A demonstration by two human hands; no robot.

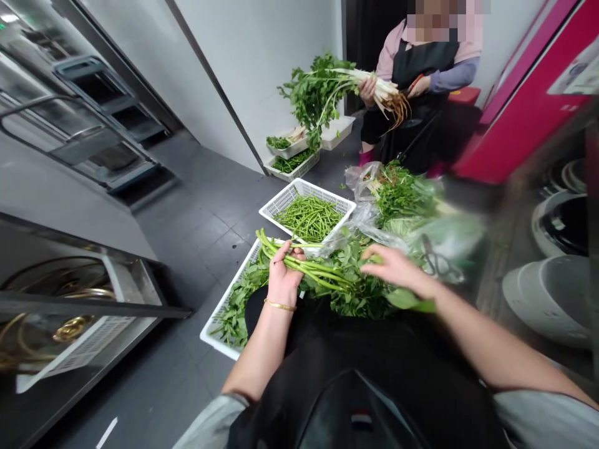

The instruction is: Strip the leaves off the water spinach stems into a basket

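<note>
Left hand (286,268) clasps green stems (322,272), right hand's (394,268) hold is unclear, and plastic bags (365,181) and a bean basket (291,193) crowd ahead.

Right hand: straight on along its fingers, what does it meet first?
Likely the green stems in the left hand, or the leaves around them; the right hand points that way. Depth is unclear, so it might pass above.

Wearer's hands (286,269) (390,269): two
Stem bunch (316,270): one
Leaf basket (218,347): one
Bean basket (281,202): one
Baskets by the wall (302,169): three
Co-worker (425,59): one
</note>
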